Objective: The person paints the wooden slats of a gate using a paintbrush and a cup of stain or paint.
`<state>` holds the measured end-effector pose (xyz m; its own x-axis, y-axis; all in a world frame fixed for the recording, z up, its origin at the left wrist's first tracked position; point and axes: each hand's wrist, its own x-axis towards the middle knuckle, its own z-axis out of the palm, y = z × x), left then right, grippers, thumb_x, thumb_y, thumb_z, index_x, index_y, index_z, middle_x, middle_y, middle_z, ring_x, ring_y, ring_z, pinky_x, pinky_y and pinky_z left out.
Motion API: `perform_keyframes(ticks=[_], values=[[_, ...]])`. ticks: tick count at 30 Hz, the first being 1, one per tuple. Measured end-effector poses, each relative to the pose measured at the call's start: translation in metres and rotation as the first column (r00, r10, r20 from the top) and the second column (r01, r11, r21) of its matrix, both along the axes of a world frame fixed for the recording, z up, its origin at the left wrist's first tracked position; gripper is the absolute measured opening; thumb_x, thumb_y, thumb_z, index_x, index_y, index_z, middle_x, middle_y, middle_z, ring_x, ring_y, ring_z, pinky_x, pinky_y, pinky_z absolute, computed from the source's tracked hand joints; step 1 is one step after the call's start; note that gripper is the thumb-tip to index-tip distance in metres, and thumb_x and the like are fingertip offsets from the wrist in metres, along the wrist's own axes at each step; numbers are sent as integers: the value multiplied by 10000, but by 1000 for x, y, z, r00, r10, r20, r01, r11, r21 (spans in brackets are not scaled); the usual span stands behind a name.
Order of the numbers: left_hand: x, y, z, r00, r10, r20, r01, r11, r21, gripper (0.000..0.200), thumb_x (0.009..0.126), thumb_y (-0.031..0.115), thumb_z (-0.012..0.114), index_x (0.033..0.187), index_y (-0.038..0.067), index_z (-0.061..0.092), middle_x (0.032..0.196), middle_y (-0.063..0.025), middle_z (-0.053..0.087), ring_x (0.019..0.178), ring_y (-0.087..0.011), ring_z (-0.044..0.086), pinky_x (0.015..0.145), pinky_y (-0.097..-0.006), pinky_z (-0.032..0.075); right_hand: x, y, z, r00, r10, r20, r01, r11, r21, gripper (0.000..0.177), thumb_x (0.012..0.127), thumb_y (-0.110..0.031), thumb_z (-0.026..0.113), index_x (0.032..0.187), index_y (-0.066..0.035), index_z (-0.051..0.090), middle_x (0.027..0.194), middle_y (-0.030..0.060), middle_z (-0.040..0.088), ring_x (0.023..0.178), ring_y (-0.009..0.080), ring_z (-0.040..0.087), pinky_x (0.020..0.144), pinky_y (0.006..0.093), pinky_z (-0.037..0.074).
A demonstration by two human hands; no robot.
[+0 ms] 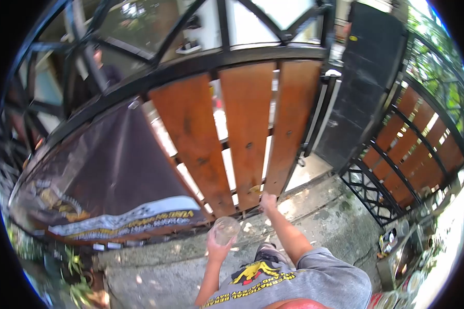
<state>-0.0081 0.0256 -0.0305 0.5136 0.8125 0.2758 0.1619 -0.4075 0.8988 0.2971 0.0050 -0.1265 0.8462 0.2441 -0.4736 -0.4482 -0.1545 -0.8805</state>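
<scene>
My left hand (219, 247) is wrapped round a clear round container (227, 230), held in front of my body. What is inside it cannot be made out. My right hand (267, 202) reaches forward, closed, to the foot of a gate made of brown wooden planks (248, 134) in a black metal frame. A small yellowish patch (255, 189) shows just beyond its fingers, against the lower planks. Whether the hand grips that or something else is too small to tell.
A dark printed banner (118, 170) hangs on the gate's left part. To the right stand a black panel (358, 87) and a second plank gate (417, 144). Potted plants (80, 273) sit at lower left, and buckets (412, 283) at lower right. Behind the bars is a person (107, 72).
</scene>
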Motion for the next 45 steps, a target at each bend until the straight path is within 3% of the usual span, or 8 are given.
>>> perform_keyframes(ticks=[5,13,21,25,28,37,41,45], values=[[-16,-2,15,998,55,-12,-55,998,-15,753,716,277,927,1328,14,577,1243,-180,653,1181,-337,629,1034,-442,493,-10,-7,47,984,-115,-133,140,970,198,436,1020,-359,547,695,-70,513,505,39,450,346,171,395,329,345,292],[-28,-14,8,996,72,-51,-72,997,-8,734,717,272,925,1321,22,591,1230,-180,662,1153,-359,640,1013,-451,501,-35,-57,186,972,29,235,-165,796,583,468,1076,-385,517,696,-176,339,531,-13,352,419,118,332,406,297,272],[-22,-22,12,999,50,-12,-50,998,28,721,718,258,924,1310,14,594,1206,-173,674,1145,-349,644,1003,-445,505,-30,-52,105,964,71,255,-187,864,467,554,1077,-480,498,645,-158,367,493,-3,360,380,131,372,366,298,280],[-27,-28,18,996,86,-10,-86,996,37,722,718,257,925,1312,17,594,1207,-171,675,1139,-351,649,1002,-436,506,-38,-58,65,977,135,164,-165,969,184,577,1061,-542,497,653,-143,409,512,25,446,396,147,431,374,311,315],[-33,-31,14,993,113,-18,-113,993,-25,663,736,187,907,1291,0,596,1213,-128,681,1147,-248,646,1030,-380,490,-32,-58,53,984,145,104,-156,981,112,563,1060,-530,504,657,-146,423,514,25,449,398,151,428,382,316,331],[-34,-36,8,990,135,32,-130,984,-118,654,743,140,887,1302,3,577,1217,-133,663,1153,-250,628,1041,-378,478,-40,-78,157,956,234,174,-291,819,494,496,1093,-483,464,741,-136,424,604,-10,416,438,117,397,428,285,332],[-24,-32,8,993,110,36,-107,991,-75,661,738,142,891,1302,3,577,1219,-133,661,1151,-250,628,1037,-377,479,-38,-71,162,933,253,258,-349,813,467,547,1087,-514,464,708,-123,413,571,-3,416,444,103,401,427,285,329],[-10,-34,16,995,69,73,-63,995,-77,667,736,191,906,1293,4,589,1214,-145,671,1133,-280,643,1015,-394,496,3,-53,48,900,236,366,-248,969,-14,699,1059,-559,468,703,20,632,593,89,592,522,197,577,512,387,435]])
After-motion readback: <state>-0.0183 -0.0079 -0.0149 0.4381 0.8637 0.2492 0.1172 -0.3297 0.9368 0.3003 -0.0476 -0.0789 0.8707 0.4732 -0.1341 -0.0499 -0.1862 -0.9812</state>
